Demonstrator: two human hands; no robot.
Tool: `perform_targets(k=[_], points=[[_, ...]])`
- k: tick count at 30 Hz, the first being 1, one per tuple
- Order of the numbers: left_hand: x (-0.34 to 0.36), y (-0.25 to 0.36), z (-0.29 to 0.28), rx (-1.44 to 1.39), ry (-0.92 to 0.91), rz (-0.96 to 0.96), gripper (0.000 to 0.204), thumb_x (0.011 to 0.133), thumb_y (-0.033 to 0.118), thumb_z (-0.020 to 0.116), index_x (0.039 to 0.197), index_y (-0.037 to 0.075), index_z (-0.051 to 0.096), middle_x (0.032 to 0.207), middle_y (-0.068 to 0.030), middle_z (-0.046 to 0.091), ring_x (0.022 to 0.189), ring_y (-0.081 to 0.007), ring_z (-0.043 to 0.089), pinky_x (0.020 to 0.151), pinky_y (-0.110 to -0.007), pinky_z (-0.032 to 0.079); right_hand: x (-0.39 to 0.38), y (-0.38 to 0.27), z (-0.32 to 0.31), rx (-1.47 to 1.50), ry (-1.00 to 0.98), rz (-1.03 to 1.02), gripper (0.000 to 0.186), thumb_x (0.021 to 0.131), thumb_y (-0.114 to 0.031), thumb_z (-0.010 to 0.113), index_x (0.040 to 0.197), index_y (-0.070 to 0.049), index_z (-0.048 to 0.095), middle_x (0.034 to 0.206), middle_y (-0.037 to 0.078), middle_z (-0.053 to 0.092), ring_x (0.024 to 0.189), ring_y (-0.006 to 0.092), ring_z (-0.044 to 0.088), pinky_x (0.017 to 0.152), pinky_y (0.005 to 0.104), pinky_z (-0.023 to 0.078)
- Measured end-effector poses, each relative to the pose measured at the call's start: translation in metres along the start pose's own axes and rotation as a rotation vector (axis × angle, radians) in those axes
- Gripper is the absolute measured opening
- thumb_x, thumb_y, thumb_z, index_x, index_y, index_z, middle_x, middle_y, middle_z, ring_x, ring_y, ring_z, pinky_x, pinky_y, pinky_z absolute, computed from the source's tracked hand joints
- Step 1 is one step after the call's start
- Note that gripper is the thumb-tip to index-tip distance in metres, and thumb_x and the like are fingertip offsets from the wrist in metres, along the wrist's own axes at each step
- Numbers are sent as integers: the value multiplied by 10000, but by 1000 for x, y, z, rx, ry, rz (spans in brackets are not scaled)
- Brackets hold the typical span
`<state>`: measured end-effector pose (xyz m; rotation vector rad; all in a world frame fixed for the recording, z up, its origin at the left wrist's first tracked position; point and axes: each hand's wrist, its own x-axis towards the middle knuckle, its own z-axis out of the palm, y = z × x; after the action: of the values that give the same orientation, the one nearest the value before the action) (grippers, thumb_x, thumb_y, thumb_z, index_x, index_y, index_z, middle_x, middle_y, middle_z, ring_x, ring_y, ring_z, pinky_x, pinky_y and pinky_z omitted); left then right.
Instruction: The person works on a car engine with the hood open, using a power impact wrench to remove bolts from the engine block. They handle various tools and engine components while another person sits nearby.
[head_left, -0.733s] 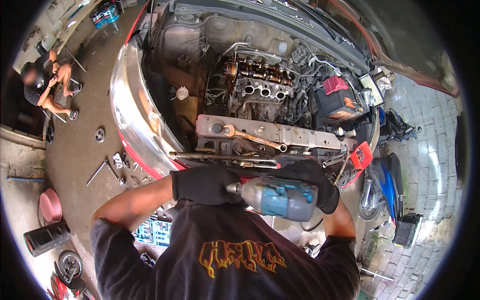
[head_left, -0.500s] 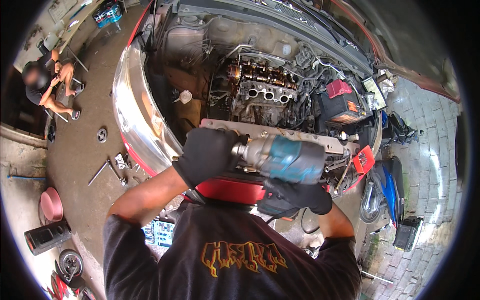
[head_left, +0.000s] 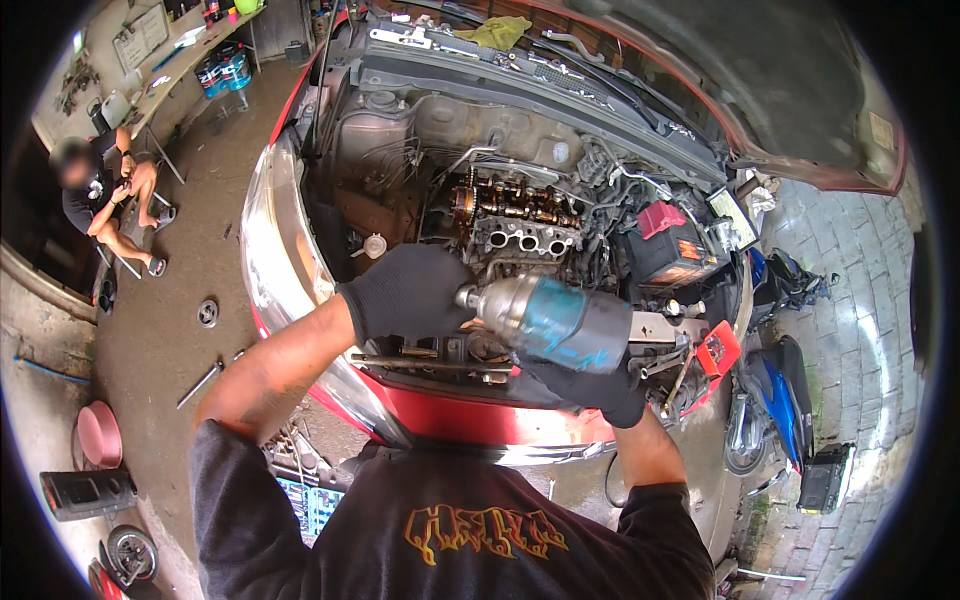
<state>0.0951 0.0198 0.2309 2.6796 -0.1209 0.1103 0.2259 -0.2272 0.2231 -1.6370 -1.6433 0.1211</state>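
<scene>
My right hand (head_left: 595, 388), in a black glove, grips a teal and grey impact wrench (head_left: 560, 322) from below; the wrench lies roughly level with its metal nose toward the left. At that nose my gloved left hand (head_left: 412, 290) is closed, its fingers turned under and mostly hidden, so what they hold cannot be made out. Both hands are above the front edge of a red car's engine bay. Beyond them sits the engine (head_left: 525, 215), its top uncovered, showing the camshafts and a row of round ports.
A black battery (head_left: 672, 255) with a red cover and a red tray (head_left: 717, 350) are on the right. The raised hood (head_left: 800, 90) hangs overhead. Several tools lie on the far cowl. A person (head_left: 110, 200) sits at left; a blue motorcycle (head_left: 775, 395) stands at right.
The view has tilted up, showing more of the cowl and hood. My hands and the impact wrench have moved forward over the bay, and the wrench is less blurred.
</scene>
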Motion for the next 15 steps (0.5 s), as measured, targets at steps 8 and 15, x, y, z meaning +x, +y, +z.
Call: perform_targets(k=[8,15], points=[[-12,8,25,-170,-67,66,251,770,271,686,827,32,736,784,-229,684,788,-426,684,735,-492,557,-25,18,-3,-255,-208,-148,419,802,-191,814,1206,-132,716,1151,74,733,1001,246,722,878,356,571],[-5,19,22,152,274,-38,192,727,271,718,808,97,718,706,-174,674,676,-380,682,639,-488,546,-26,-3,4,68,-96,216,424,843,-188,817,1235,-95,685,1173,63,725,1040,177,694,876,338,558]])
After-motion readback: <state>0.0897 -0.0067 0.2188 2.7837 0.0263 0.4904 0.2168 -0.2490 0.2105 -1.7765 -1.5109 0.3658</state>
